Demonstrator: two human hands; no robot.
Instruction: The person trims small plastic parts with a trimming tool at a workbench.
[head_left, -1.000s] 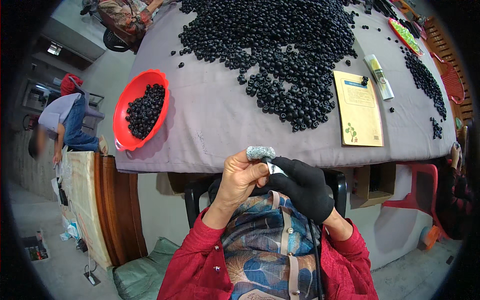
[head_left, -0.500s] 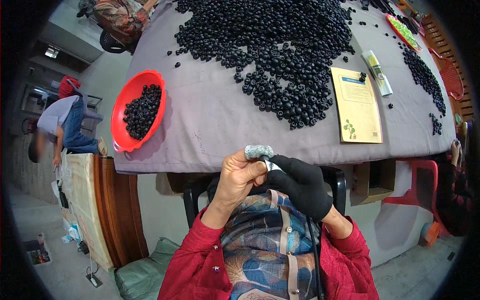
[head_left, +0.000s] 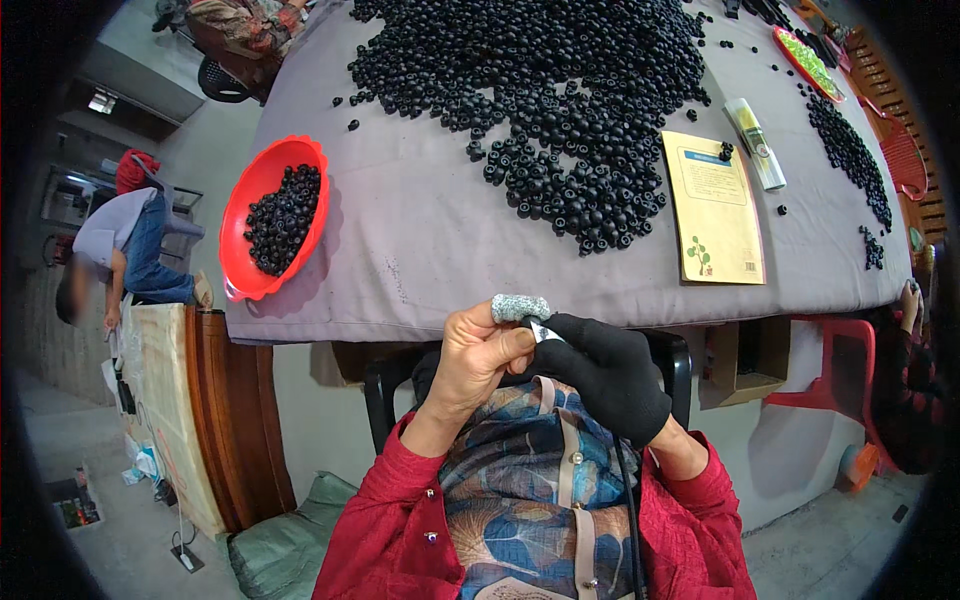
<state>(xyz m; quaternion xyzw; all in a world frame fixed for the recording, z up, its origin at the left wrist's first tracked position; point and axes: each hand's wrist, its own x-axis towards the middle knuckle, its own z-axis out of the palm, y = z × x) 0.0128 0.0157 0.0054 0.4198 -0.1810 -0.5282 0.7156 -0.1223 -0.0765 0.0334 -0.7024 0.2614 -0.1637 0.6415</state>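
My left hand is bare except for a grey knitted sleeve on the index finger. Its thumb and index finger pinch together just beyond the table's front edge, with a small dark piece partly showing between them. Fingertip to fingertip with it, my right hand wears a black glove and is closed around a small silvery-white, blade-like piece. Most of that piece is hidden by the glove. Beyond the hands, a large heap of black beads with holes spreads over the grey tablecloth.
A red scalloped bowl of black beads stands at left. A yellow booklet and a clear-and-white tube lie at right, near more beads. People sit around the table; another person bends over at far left.
Both hands stay together in nearly the same place, with the right hand shifted very slightly. The pinch and grip look the same.
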